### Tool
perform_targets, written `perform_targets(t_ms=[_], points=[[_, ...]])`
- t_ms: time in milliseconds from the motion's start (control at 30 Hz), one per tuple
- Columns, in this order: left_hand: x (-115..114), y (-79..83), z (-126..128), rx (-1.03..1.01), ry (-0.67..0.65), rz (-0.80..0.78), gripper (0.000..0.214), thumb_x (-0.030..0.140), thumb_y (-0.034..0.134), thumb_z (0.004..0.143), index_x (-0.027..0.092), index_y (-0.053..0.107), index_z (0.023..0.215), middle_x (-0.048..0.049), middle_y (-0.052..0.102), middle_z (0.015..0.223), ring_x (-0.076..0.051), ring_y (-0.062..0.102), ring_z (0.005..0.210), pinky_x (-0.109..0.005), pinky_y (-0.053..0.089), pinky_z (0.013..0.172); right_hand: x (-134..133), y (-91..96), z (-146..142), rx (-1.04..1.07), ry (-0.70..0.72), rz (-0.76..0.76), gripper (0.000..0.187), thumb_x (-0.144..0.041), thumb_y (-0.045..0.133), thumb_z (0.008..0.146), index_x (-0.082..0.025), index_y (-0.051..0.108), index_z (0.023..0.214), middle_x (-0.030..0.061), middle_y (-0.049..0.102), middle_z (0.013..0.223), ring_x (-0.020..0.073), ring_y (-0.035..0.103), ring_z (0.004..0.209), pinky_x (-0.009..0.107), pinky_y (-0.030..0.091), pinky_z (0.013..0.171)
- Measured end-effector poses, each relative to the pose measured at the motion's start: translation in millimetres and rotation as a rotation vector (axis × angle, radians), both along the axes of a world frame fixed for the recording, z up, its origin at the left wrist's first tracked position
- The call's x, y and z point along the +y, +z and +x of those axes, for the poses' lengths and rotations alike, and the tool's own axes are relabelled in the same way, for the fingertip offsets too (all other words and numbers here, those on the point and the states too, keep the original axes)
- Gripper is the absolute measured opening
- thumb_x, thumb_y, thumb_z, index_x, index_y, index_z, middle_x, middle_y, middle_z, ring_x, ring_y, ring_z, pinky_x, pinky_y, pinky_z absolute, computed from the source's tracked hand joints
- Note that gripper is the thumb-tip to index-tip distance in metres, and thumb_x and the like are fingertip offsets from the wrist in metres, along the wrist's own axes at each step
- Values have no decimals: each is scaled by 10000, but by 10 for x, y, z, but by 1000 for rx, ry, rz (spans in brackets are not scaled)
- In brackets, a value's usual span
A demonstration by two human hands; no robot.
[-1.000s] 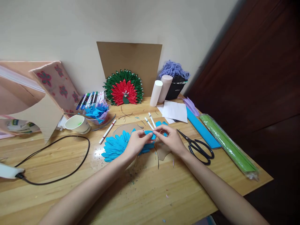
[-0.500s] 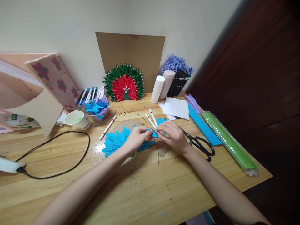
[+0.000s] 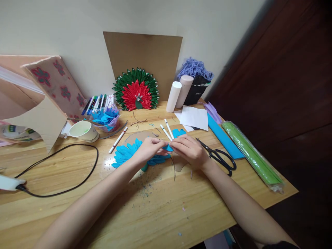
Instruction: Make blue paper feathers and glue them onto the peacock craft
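Observation:
Between the fingertips of both hands is a small blue paper petal. My left hand pinches its left end, and my right hand closes on its right end. Partly under my left hand lies a fan of blue paper petals on a cardboard base, with a green piece at its lower edge. More blue petals lie just beyond my right hand, beside two white markers. Black-handled scissors rest to the right of that hand.
A red and green peacock craft leans on a cardboard sheet at the back. A paper cup, a bowl of paper scraps and a black cable are on the left. Rolled green paper lies along the right edge.
The petal has turned between my fingers and less of its face shows. My right fingers have closed in further over it. The whole view has shifted slightly.

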State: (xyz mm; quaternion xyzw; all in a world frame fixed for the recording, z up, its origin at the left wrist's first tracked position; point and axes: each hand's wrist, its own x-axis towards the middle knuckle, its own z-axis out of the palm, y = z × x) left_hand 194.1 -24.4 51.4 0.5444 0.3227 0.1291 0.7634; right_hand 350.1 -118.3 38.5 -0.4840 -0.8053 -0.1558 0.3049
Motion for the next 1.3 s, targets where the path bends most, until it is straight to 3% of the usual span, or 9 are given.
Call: perform_targets(t_ms=[300,433,567,700,933,1067,1167,1300], points=[[84,-6,-16,-42,-78,-39,289,402,665,655,118,654,709,-41,685,644,-176,659,695,-331,483,819,7,30,35,98,20,-94,204,-126,495,826,-170,614,986,76,669,898,183,572,860,343,494,748],[66,1,-7,-33,-65,38,304,420,651,659,118,647,698,-30,675,631,-181,658,692,-322,494,779,48,27,-46,500,-104,-205,110,-202,554,800,-194,660,829,46,684,813,170,608,772,339,491,733],[29,2,2,17,-36,208,291,414,615,697,124,645,679,-26,670,645,-192,659,702,-295,504,701,107,-15,-74,954,-170,-541,161,-323,622,739,-172,676,750,45,697,766,172,639,718,302,511,665],[1,20,-3,72,-67,366,295,399,557,753,128,652,687,-35,674,675,-208,661,737,-274,498,666,135,-38,-45,1120,-149,-658,193,-353,681,666,-163,690,699,41,705,731,176,647,704,303,511,682],[34,26,1,29,-55,230,312,409,591,736,104,651,721,-60,687,689,-195,657,751,-296,506,726,105,-46,-95,1108,-189,-472,145,-312,682,678,-171,690,714,48,703,754,180,642,719,310,507,676],[68,27,-4,74,-49,126,404,481,618,695,82,669,734,-99,697,712,-181,657,708,-295,510,723,70,-27,-106,885,-225,-233,78,-258,644,731,-192,684,739,40,691,758,175,620,728,339,487,718],[65,45,-10,92,-80,-42,493,558,580,691,78,683,736,-122,699,718,-174,654,670,-289,516,695,39,13,-101,686,-148,-104,57,-202,629,750,-217,681,767,29,692,777,171,610,744,351,476,740],[58,45,-33,-2,-105,-115,373,452,658,669,98,697,780,-107,704,768,-141,647,699,-237,500,725,9,54,-95,451,-47,7,141,-155,624,752,-248,684,840,23,703,809,171,593,771,353,476,732]])
